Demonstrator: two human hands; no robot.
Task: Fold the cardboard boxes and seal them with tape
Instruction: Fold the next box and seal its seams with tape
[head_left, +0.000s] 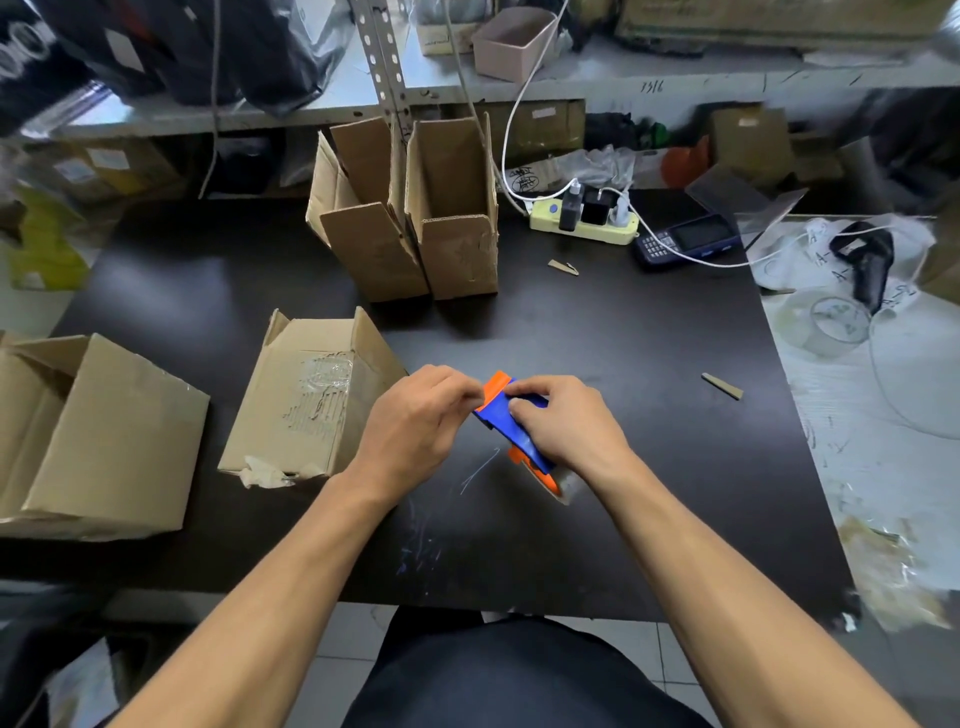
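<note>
Much of the tape dispenser (511, 415) is covered by the right hand (563, 423), and its clear roll is largely hidden under the wrist. The left hand (423, 418) has its fingertips curled out of sight at the orange end, so what is pinched there cannot be told. The box (88, 436) at the left is cut off by the picture's edge. The shelf (467, 85) and the goods on it are blurred. The keys of the handheld scanner (685, 241) are too small to be read.
</note>
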